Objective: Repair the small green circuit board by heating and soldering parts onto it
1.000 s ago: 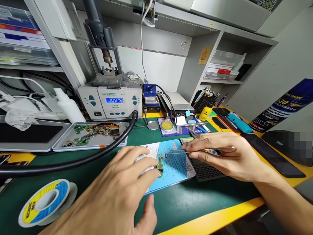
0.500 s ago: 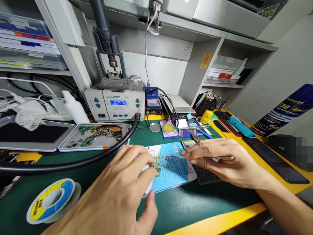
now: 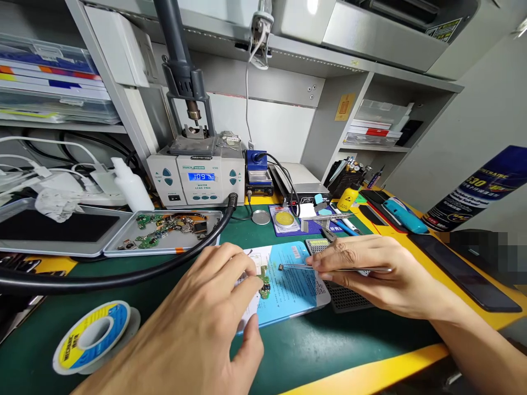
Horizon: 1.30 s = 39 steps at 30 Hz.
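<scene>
My left hand (image 3: pixel 218 302) is over the left side of a blue and white printed sheet or box (image 3: pixel 294 293). Its fingers are bent and the thumb stands apart. The fingertips are at the left edge of a small green circuit board (image 3: pixel 264 289), partly covering it; whether they press on it is hard to see. My right hand (image 3: pixel 362 269) pinches metal tweezers (image 3: pixel 300 267) held nearly level and pointing left. At their tips is a tiny dark part (image 3: pixel 281 267), just right of the circuit board and above the printed surface.
A thick black hose (image 3: pixel 164 280) runs from the hot air station (image 3: pixel 197 178) across the left. A solder reel (image 3: pixel 93 337) sits front left. Behind stand a tray of circuit boards (image 3: pixel 138 253) and a tin of yellow paste (image 3: pixel 285 219). A perforated grey plate (image 3: pixel 349 302) lies below my right hand.
My left fingers have drawn back slightly to the left, uncovering more of the circuit board. The tweezers keep nearly the same place, with the dark part at their tips. The view has shifted a little.
</scene>
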Each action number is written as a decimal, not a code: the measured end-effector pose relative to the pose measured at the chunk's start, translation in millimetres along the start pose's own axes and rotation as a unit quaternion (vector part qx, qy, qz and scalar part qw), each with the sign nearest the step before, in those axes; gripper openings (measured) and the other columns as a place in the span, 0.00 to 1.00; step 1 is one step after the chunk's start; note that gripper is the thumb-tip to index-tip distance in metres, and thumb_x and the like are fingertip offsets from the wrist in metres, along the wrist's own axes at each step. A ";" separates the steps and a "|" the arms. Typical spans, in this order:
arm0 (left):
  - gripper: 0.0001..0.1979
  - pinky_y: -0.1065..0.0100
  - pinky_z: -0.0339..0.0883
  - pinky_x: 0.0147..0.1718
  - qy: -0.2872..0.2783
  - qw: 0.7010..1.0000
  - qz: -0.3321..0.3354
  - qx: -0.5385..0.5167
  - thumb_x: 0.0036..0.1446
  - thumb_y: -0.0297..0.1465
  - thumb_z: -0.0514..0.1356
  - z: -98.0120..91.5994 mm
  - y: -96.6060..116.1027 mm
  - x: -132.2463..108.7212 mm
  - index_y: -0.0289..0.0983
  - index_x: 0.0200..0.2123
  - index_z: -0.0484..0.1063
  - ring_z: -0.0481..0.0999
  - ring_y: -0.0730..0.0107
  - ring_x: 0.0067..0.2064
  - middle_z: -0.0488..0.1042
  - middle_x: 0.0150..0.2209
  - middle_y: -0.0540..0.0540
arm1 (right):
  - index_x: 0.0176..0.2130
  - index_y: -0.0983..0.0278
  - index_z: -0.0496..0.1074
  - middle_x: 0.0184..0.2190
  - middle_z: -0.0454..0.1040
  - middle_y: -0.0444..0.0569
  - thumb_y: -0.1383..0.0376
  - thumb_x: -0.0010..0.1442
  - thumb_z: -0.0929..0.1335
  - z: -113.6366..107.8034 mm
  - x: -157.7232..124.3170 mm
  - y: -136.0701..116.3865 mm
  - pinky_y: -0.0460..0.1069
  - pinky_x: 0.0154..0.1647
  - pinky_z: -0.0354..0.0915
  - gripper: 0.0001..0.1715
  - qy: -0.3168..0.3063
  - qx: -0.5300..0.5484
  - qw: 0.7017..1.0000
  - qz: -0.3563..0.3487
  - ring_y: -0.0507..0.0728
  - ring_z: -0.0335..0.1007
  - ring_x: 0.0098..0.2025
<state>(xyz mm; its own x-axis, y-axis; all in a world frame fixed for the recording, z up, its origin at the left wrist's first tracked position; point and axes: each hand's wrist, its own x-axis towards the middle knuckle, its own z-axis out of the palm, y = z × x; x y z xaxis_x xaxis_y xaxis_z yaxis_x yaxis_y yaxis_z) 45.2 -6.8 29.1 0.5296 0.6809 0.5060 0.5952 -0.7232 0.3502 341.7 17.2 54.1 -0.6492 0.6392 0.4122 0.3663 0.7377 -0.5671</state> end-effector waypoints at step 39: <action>0.14 0.50 0.62 0.47 -0.017 0.995 0.039 0.091 0.69 0.24 0.53 10.1 -8.0 -5.3 0.39 0.31 0.73 0.69 0.56 0.44 0.72 0.36 0.45 | 0.32 0.68 0.83 0.29 0.83 0.52 0.55 0.51 0.83 46.4 23.5 4.5 0.45 0.21 0.72 0.19 0.196 0.374 0.815 0.396 0.55 0.79 0.24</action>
<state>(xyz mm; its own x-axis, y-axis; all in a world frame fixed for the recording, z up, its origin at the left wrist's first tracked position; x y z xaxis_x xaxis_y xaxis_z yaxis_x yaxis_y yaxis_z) 43.7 -3.5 15.6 0.5977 0.6287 0.4974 0.6490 -0.7437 0.1602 297.2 25.5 28.1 -0.0908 0.9793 -0.1811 -0.0376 -0.1851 -0.9820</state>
